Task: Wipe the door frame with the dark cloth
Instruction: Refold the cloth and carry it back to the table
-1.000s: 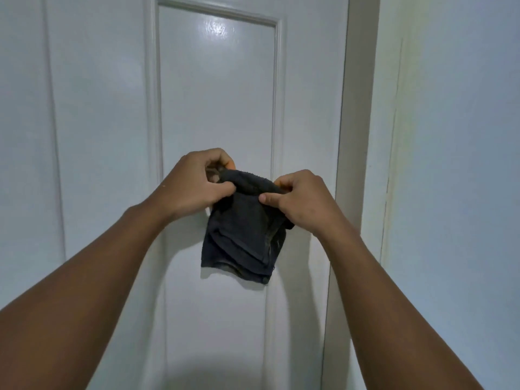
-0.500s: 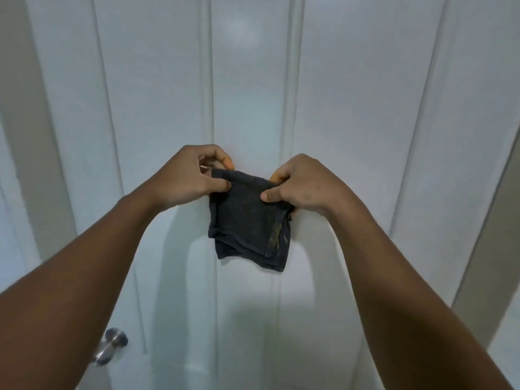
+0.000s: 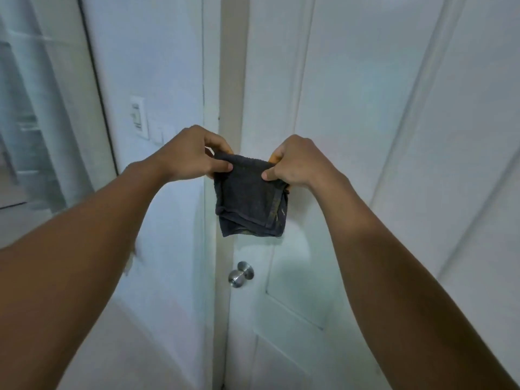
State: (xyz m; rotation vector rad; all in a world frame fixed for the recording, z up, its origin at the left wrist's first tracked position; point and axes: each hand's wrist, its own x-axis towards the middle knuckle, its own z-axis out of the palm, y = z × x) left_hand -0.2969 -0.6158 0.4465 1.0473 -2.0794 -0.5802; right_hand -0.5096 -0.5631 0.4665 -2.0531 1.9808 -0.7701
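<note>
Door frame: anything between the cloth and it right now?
Nothing visible. Left hand and right hand hold the dark cloth up directly before the door frame; the door knob sits lower, out of the way.

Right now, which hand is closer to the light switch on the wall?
Left. The left hand is just right of the light switch; the right hand is farther right, across the dark cloth both hold.
</note>
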